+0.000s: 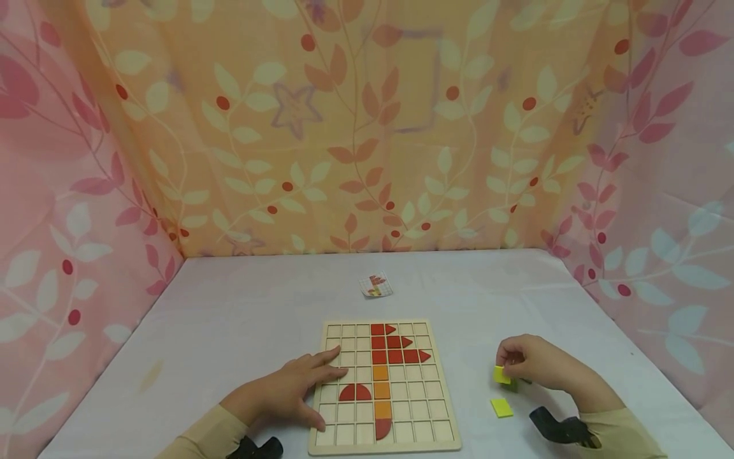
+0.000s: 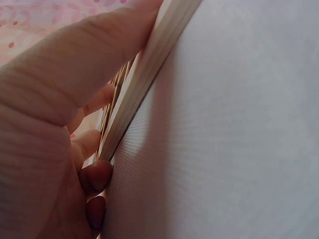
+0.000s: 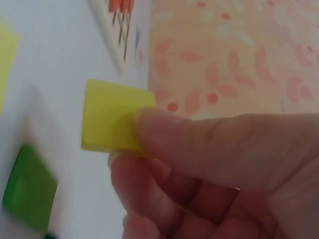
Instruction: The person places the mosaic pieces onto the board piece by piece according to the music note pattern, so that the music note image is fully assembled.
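Observation:
My right hand (image 1: pixel 541 361) pinches a yellow square tile (image 3: pixel 107 117) between thumb and fingertips, raised a little above the table. A green piece (image 3: pixel 31 189) lies beneath it, and a second yellow tile (image 1: pixel 501 408) rests nearer the front. On the left edge of a wooden grid board (image 1: pixel 415 433) rests my left hand (image 1: pixel 292 386), fingers spread. Its thumb (image 2: pixel 99 45) touches the board's side. Set in the grid are red squares and red pointed pieces (image 1: pixel 395 342) in rows, orange squares (image 1: pixel 381 390) in a column, a red half-round shape (image 1: pixel 355 393) and a red rounded piece (image 1: pixel 383 428).
A small printed card (image 1: pixel 376 285) with a coloured grid picture lies beyond the board. White cloth covers the table (image 1: pixel 241 299). Patterned curtains (image 1: pixel 355 127) stand behind and on both sides. Black straps (image 1: pixel 559 426) are on both wrists.

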A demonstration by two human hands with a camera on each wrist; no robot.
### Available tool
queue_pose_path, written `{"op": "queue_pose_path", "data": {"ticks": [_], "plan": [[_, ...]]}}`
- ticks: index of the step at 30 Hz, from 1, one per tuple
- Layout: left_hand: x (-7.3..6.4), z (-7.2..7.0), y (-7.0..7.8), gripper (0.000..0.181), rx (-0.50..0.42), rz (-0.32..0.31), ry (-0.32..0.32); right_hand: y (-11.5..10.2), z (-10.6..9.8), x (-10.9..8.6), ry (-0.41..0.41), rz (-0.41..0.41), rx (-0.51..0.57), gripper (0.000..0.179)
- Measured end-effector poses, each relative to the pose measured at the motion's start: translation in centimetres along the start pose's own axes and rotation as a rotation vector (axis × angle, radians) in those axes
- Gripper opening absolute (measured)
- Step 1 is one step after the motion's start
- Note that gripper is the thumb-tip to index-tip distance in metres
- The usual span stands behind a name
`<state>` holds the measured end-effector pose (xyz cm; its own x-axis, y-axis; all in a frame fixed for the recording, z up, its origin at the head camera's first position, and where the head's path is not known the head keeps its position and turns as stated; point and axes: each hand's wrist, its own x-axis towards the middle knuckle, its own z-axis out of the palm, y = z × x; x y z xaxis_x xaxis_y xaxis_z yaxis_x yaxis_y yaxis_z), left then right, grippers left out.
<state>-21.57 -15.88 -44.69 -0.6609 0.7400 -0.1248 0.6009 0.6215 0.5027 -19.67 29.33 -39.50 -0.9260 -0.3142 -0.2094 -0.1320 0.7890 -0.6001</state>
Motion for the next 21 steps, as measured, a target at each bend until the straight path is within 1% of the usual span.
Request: {"op": "queue_pose_path", "data": {"ticks": [4,8,15,21], "plan": [[0.0,0.0,0.0,0.086,0.001,0.008,-0.002,-2.0,0.3,1.5,-0.021,-0.088,0.031,0.007],[0.1,0.0,-0.2,0.087,0.008,0.017,-0.003,-4.3,1.1,3.2,-0.031,-0.169,0.051,0.006],[0.1,0.0,-0.1,0.086,0.003,0.014,-0.007,-8.6,3.9,5.5,-0.043,-0.283,0.067,0.005],[0.0,-0.1,0.0,0.085,0.006,0.017,-0.008,-11.0,6.4,6.6,-0.071,-0.346,0.075,0.005]]}}
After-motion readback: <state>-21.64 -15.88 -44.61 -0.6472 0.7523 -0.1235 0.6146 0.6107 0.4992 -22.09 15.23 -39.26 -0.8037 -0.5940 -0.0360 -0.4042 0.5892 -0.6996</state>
